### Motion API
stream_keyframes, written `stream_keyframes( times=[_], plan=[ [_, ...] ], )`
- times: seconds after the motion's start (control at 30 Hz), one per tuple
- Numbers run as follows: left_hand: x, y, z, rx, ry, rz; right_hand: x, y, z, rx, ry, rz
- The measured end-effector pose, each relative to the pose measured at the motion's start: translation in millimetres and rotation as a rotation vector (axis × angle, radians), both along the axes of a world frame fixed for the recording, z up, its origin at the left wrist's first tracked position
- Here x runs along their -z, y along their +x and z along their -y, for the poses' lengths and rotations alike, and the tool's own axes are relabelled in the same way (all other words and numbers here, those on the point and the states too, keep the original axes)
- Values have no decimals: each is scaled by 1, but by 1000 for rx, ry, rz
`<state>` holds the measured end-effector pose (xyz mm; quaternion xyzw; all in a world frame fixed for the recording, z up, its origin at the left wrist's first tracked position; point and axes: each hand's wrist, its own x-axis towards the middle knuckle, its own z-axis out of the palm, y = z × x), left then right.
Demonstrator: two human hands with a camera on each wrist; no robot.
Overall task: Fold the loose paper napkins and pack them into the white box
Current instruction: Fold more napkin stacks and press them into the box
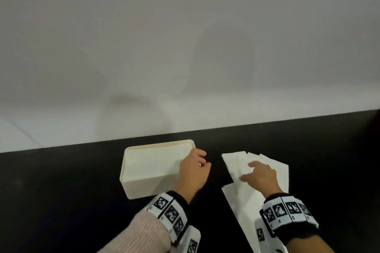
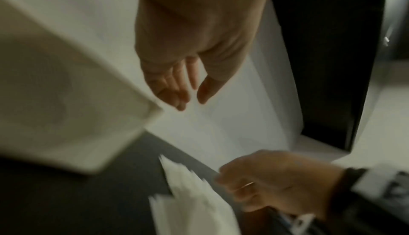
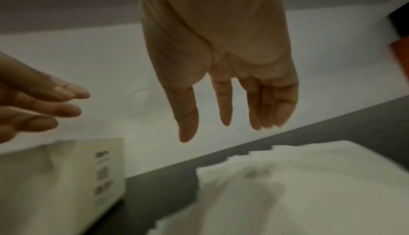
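Black and bare, the tabletop (image 1: 61, 191) runs across under a pale wall, and on it the white box (image 1: 144, 188) sits just left of centre with its top open. Flat pale sheets already lie inside it, filling it near to the rim, so some packing appears done. To the right of the box, with a strip of dark table between, the loose paper napkins (image 1: 236, 162) lie in an uneven, overlapping spread that reaches back toward the person. The left hand (image 1: 193, 172) hangs over the right end of the box, its fingers relaxed and slightly bent, with nothing between them; the left wrist view shows thumb and fingers apart and empty. The right hand (image 1: 260, 176) is over the napkin spread, fingers stretched out and loosely parted; the right wrist view shows them straight above the paper, and whether the tips touch a sheet cannot be told through the blur. My reading is that this is the gap between one napkin going into the box and the next being taken up. The next move calls for separating a single sheet from the pile, which looks thin and apt to cling to its neighbours, then squaring its edges for a fold narrow enough to fit the box, with both hands needed.
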<state>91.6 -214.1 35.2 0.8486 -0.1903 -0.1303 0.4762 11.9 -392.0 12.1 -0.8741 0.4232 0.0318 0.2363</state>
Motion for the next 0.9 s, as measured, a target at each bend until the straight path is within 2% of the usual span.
stream_keyframes(
  times=[0.07,0.13,0.23,0.33,0.6,0.7,0.83,0.9],
  plan=[
    [23,-21,23,80,65,-254,15,-24,15,59,60,-63],
    [49,-37,40,133,142,-432,24,-42,23,116,124,-54],
    [75,-50,54,137,172,-558,33,-56,28,184,233,5],
    [90,-54,63,87,110,-649,36,-61,29,223,312,46],
    [89,-63,77,-4,-16,-733,48,-63,24,133,462,101],
    [94,-65,75,48,-21,-726,40,-67,23,116,577,207],
    [85,-61,74,7,-201,-701,9,-72,24,48,702,380],
    [67,-56,71,-9,-316,-682,-5,-68,24,52,744,482]
  ],
)
